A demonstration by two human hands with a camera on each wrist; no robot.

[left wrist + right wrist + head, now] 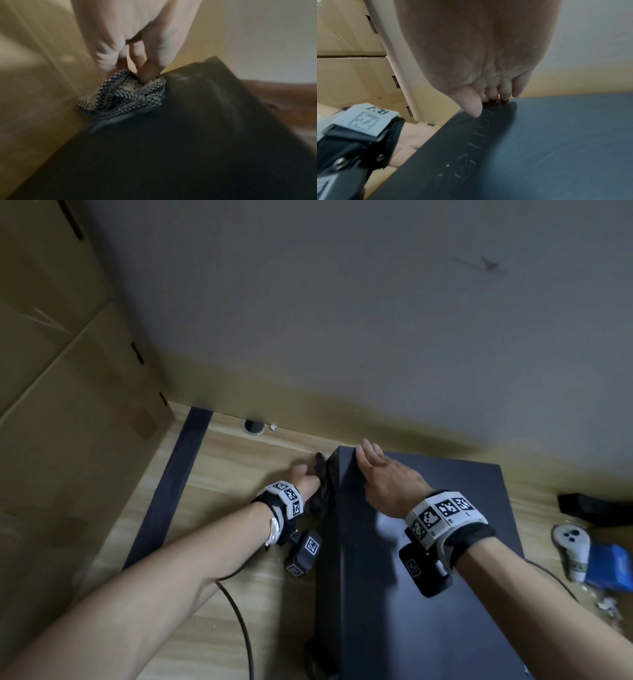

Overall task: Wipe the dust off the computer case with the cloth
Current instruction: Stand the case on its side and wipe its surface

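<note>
Left hand is gripping bunched cloth, pressing it vs case side on counter; right hand, fingers flat, is bracing case top so it won't slide.

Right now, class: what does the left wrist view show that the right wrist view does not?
Only the left wrist view shows the checked cloth, gripped by the left hand against the side of the computer case.

Only the right wrist view shows the right hand resting its fingertips on the case's top, faint lettering there, and cardboard boxes.

Both show the dark case and the pale wall.
</note>
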